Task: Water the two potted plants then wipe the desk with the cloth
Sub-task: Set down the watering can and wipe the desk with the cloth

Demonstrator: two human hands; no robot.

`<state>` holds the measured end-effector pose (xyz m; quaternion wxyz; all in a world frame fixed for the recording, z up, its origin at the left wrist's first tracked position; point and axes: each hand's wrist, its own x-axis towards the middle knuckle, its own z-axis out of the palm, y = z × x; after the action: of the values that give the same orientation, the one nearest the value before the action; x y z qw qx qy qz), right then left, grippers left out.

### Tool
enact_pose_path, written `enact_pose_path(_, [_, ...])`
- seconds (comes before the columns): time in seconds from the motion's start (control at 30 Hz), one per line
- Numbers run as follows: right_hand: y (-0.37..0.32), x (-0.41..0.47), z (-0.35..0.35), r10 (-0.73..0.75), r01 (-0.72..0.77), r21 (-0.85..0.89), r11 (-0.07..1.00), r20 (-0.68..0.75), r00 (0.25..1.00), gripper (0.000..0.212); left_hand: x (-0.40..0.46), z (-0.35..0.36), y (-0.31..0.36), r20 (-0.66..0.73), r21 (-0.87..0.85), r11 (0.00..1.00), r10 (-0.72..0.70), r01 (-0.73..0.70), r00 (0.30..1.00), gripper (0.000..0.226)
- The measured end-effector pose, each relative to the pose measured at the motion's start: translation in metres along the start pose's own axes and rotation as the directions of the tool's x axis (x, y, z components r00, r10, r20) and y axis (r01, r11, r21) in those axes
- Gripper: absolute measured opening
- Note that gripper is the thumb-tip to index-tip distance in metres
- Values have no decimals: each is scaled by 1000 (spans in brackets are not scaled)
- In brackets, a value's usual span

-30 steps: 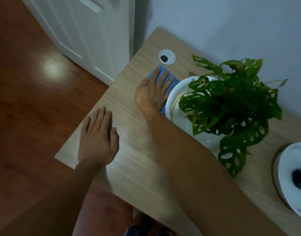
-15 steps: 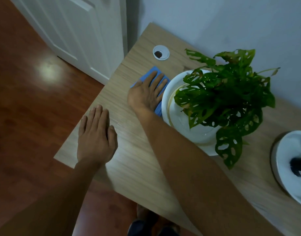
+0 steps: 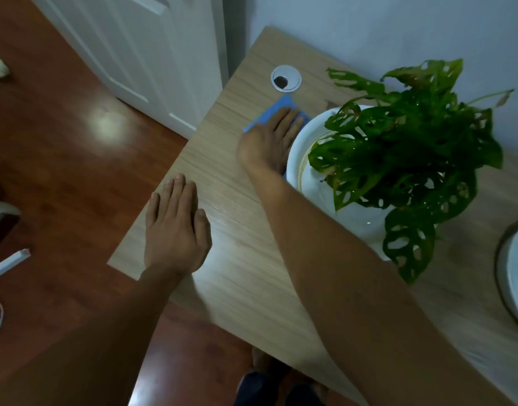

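A blue cloth (image 3: 274,111) lies flat on the wooden desk (image 3: 252,273), near its far left corner. My right hand (image 3: 269,142) presses down on the cloth with fingers stretched out, right beside the white pot (image 3: 354,221). That pot holds a green plant with holed leaves (image 3: 404,148). My left hand (image 3: 173,227) rests palm down on the desk near its left edge and holds nothing. At the right border I see part of a second white pot (image 3: 515,271); its plant is out of view.
A round silver cable grommet (image 3: 285,78) sits in the desk just beyond the cloth. A white door (image 3: 140,54) and a grey wall stand behind the desk. Reddish wood floor (image 3: 61,156) lies to the left, with small items at its left border.
My right hand and the cloth have shifted only slightly beside the pot, a little back toward the grommet. My left hand has stayed in place. The view has moved a bit.
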<state>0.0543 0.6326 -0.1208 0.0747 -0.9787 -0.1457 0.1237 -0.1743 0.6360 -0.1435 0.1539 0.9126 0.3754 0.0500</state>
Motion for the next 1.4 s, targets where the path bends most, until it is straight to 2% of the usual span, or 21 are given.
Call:
enact_pose_path(0.07, [17, -39, 10, -217, 217, -32, 976, -6, 976, 64, -1, 0, 1, 24, -22, 1000, 3, -3, 1000, 62])
enact_pose_path(0.13, [39, -71, 22, -373, 372, -31, 928, -43, 927, 65, -3, 0, 3, 33, -13, 1000, 8, -8, 999, 62])
enact_pose_path(0.33, [114, -132, 39, -583, 579, -93, 810, -22, 812, 64, -5, 2, 6, 14, 16, 999, 30, -30, 999, 58])
enact_pose_path(0.5, [194, -171, 32, -660, 663, -81, 744, 62, 749, 62, -19, 0, 19, 25, 45, 998, 30, -31, 999, 65])
enact_pose_path(0.63, [265, -188, 21, -638, 643, -84, 761, 78, 766, 61, -57, 7, 55, -18, -50, 996, 70, -71, 997, 68])
enact_pose_path(0.8, [343, -183, 3, -542, 551, -79, 831, 112, 833, 60, -108, 37, 116, 41, -103, 973, 211, -206, 977, 68])
enact_pose_path(0.97, [383, -161, -11, -390, 393, -56, 918, 53, 919, 60, -147, 64, 174, 67, -109, 894, 442, -434, 894, 65])
enact_pose_path(1.03, [387, -146, -15, -336, 338, -49, 940, 29, 941, 61, -156, 74, 193, 74, -123, 869, 489, -479, 869, 66])
enact_pose_path(1.2, [399, -98, -28, -270, 271, -17, 963, 9, 963, 61, -166, 91, 230, 93, -135, 869, 488, -475, 868, 70])
enact_pose_path(1.4, [403, -25, -46, -214, 214, -45, 976, 10, 977, 60, -166, 98, 236, 164, -55, 896, 444, -441, 881, 75])
